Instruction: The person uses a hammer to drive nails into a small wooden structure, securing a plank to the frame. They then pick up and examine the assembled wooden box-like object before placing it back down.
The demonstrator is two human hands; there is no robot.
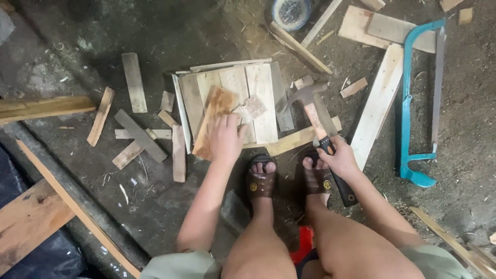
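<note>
Head view shows us crouched over a dusty dark floor (pixel 206 31). Mid-frame lies a panel of pale boards (pixel 258 98), rough-sawn and flat. Our left hand (pixel 226 138) presses flat, fingers spread, on a browner plank (pixel 214 116) laid aslant over it. Our right hand (pixel 341 159) is wrapped tight round a hammer (pixel 315 111), head raised centre-right. We judge nailing is underway; a steady, aimed strike is needed.
</note>
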